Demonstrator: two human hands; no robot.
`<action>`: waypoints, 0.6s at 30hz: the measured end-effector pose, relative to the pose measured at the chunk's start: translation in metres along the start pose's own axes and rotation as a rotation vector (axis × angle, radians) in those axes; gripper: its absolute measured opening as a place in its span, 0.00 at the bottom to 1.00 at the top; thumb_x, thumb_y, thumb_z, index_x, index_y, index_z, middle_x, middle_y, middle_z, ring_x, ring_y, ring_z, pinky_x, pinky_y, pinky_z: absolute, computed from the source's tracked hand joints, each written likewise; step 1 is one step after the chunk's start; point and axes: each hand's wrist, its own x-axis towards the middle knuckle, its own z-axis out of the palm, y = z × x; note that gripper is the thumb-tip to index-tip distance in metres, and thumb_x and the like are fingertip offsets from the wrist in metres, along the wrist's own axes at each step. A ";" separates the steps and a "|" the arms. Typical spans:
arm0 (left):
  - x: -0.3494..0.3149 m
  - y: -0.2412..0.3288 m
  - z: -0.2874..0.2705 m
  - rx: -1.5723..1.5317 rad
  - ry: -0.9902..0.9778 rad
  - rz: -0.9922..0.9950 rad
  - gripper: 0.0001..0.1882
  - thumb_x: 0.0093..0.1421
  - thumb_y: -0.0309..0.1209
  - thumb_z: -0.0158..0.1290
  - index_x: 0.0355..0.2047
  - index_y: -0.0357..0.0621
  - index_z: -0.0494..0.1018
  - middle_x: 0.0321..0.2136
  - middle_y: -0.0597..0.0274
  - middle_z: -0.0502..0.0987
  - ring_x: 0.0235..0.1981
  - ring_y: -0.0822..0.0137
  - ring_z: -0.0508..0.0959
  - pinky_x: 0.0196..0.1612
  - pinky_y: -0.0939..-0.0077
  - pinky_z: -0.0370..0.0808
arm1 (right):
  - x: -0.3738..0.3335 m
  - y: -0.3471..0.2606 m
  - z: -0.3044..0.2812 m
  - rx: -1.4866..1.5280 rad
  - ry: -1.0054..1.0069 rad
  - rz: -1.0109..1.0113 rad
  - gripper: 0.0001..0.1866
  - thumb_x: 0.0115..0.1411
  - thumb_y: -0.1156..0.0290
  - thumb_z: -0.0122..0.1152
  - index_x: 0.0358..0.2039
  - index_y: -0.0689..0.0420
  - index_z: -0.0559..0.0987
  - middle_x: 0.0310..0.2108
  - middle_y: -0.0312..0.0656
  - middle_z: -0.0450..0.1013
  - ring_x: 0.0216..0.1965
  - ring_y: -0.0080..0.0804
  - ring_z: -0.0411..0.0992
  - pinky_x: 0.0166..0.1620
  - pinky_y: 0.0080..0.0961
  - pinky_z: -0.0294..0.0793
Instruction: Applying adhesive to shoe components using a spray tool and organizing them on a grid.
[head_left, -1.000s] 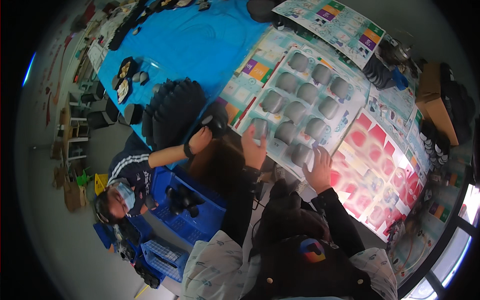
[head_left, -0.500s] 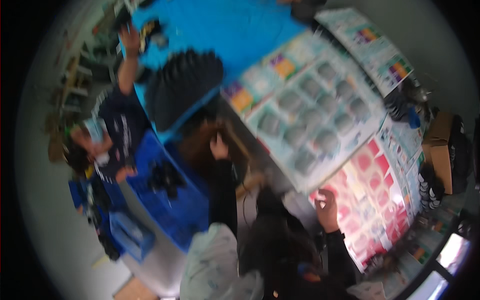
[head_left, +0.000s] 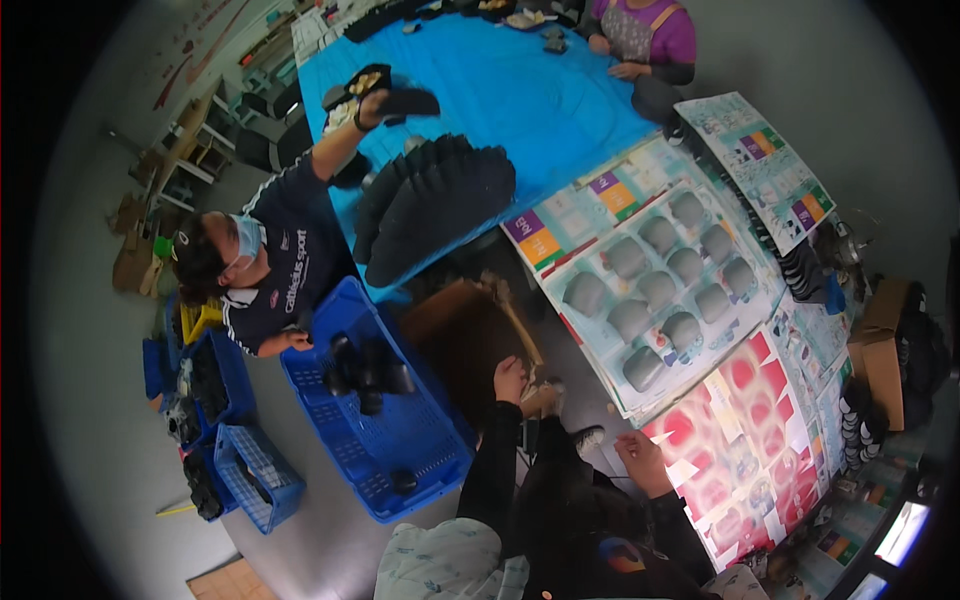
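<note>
My left hand [head_left: 510, 380] hovers beside a brown cardboard box [head_left: 530, 335], its fingers loosely bent and nothing visible in them. Near the left edge of a red and white printed sheet [head_left: 735, 440], my right hand [head_left: 645, 465] is held with its fingers half curled and apart, also with no visible object. Beyond it lies a pale printed board [head_left: 600, 345] carrying several grey rounded pads [head_left: 655, 290] in rows. Left of the box stands a blue plastic crate [head_left: 360, 470] with black pieces [head_left: 370, 370] inside.
A masked co-worker [head_left: 290, 260] at the left holds a flat black piece [head_left: 408, 102] over the blue table [head_left: 560, 110]. A fanned row of black pieces [head_left: 440, 205] lies at its near edge. Another person [head_left: 665, 35] works at the far side. Smaller blue crates [head_left: 265, 470] stand left.
My view has shifted, and the scene looks sharper. My left hand has drawn back from over the cardboard box. My right hand sits lower, by the red sheet's edge. The co-worker's raised arm reaches farther over the table.
</note>
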 end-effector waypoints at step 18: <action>-0.027 0.098 -0.029 -0.492 -0.125 -0.032 0.21 0.67 0.47 0.58 0.54 0.50 0.71 0.44 0.65 0.80 0.40 0.67 0.80 0.44 0.69 0.79 | -0.013 -0.004 -0.004 -0.006 0.075 -0.080 0.13 0.62 0.68 0.64 0.45 0.60 0.82 0.36 0.48 0.83 0.39 0.40 0.83 0.45 0.32 0.81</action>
